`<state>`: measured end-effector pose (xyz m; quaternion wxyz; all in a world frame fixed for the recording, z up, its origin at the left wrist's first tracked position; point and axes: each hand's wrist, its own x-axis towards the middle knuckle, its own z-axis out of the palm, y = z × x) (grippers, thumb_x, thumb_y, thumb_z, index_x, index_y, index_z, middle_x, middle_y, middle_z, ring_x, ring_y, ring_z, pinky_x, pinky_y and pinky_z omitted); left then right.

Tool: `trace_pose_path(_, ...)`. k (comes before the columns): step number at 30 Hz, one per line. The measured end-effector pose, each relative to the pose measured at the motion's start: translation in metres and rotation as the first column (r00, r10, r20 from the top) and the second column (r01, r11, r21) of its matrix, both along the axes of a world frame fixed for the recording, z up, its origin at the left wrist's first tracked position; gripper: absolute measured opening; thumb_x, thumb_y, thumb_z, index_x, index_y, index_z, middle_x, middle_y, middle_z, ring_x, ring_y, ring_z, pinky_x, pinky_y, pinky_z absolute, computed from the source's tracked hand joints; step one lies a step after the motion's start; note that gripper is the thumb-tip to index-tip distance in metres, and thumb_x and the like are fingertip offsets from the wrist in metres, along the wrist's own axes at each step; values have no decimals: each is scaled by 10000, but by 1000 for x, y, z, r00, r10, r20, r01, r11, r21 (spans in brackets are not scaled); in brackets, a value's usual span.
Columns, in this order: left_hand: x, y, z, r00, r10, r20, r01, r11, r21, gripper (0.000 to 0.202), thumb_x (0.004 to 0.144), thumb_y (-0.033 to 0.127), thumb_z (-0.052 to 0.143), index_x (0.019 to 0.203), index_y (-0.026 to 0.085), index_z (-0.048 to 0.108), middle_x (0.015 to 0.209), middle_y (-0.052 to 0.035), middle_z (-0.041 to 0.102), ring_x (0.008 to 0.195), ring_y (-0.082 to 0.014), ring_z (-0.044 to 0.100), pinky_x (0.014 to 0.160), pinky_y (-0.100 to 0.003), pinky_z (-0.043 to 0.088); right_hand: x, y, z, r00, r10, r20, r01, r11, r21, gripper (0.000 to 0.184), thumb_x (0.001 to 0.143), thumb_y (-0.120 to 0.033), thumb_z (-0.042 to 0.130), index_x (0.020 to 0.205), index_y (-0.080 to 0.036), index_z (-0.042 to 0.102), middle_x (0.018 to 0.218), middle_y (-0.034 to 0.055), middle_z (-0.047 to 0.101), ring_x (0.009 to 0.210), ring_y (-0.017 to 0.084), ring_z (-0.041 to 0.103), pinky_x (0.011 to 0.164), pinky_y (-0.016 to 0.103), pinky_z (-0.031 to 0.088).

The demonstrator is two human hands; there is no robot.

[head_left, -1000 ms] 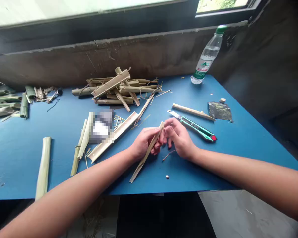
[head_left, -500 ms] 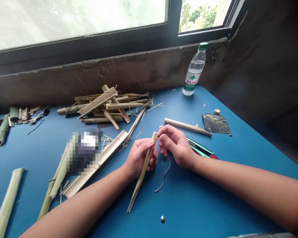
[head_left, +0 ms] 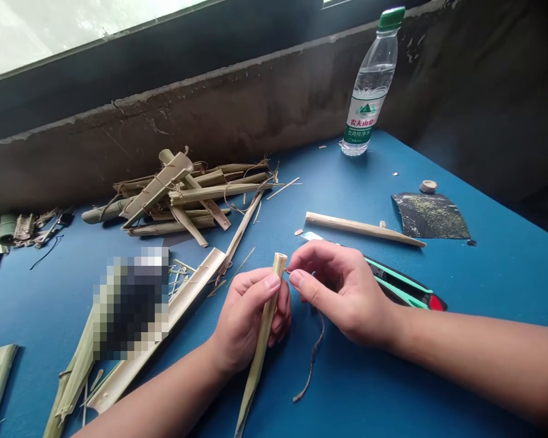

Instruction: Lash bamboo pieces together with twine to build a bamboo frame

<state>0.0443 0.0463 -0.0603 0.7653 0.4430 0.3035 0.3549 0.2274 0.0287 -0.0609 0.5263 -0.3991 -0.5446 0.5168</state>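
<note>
My left hand [head_left: 251, 310] is closed around a narrow bamboo stick [head_left: 259, 353], thumb pressed near its blunt upper end. The stick slants down toward me and tapers at the bottom. Right beside that upper end, my right hand [head_left: 347, 289] pinches a thin brown twine [head_left: 317, 350] between thumb and forefinger. The twine's loose tail hangs below the fingers and curls over the blue table. Whether the twine goes round the stick is hard to see. Partly behind my right hand lies a green-and-black utility knife [head_left: 404, 286], its blade tip showing.
Split bamboo pieces [head_left: 201, 191] are heaped at the back left. A bamboo trough [head_left: 201, 277] and a blurred patch lie left of my hands. Behind my right hand are a pale stick [head_left: 360, 230], a dark sheet [head_left: 432, 216] and a water bottle [head_left: 368, 97].
The view has tilted down and closer, so the table's things look larger and a small shiny object has left the frame. My hands keep their hold on the stick and the twine.
</note>
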Motion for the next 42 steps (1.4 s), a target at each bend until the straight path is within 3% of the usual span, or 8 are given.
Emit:
trace_pose_path(8, 1, -2, 1, 999, -9, -46, 9, 1000, -4, 436, 1010, 467, 674, 722, 141, 649, 521, 11, 524, 407, -91, 459, 407, -191, 370, 1, 0, 1, 999, -28, -19, 28, 1000, 1, 109, 955, -254, 765, 910, -178, 702, 713, -3, 685, 596, 112, 598, 542, 228, 480)
trace_pose_path(17, -1, -5, 3, 994, -37, -102, 36, 999, -15, 438, 1002, 492, 682, 734, 147, 659, 534, 5, 538, 432, -98, 463, 429, -203, 369, -1, 1, 4, 989, 64, -135, -68, 997, -22, 225, 972, -345, 830, 865, -197, 698, 699, -5, 741, 596, 139, 688, 551, 248, 533)
trace_pose_path(25, 2, -2, 4, 998, -11, -65, 10, 1000, -23, 440, 991, 484, 681, 713, 145, 656, 515, 4, 524, 401, -100, 453, 410, -207, 365, 2, 2, 6, 995, 33, -99, -41, 997, -72, 217, 933, -359, 826, 895, -198, 686, 708, 1, 719, 580, 131, 621, 530, 251, 494)
trace_pose_path(32, 1, -4, 5, 994, -43, -96, 38, 998, -49, 442, 996, 495, 691, 727, 145, 663, 523, 0, 532, 427, -101, 465, 408, -186, 374, 0, 2, 5, 972, 101, -213, -117, 991, -65, 219, 943, -269, 852, 851, -196, 667, 701, -18, 732, 621, 129, 704, 572, 223, 548)
trace_pose_path(37, 0, -3, 4, 994, -63, -89, 60, 998, -32, 414, 1014, 475, 684, 762, 147, 654, 555, -1, 544, 452, -101, 484, 438, -187, 400, 0, 2, 5, 987, 36, -159, -46, 997, -60, 257, 953, -374, 848, 855, -205, 683, 693, -6, 735, 604, 147, 692, 548, 256, 542)
trace_pose_path(42, 1, -2, 1, 998, -57, -18, 57, 998, -35, 423, 1057, 478, 607, 803, 145, 664, 562, -3, 554, 432, -102, 486, 445, -199, 417, 0, 0, 4, 983, 77, -169, -91, 993, -76, 258, 966, -411, 827, 952, -223, 651, 733, 3, 757, 637, 174, 724, 582, 295, 585)
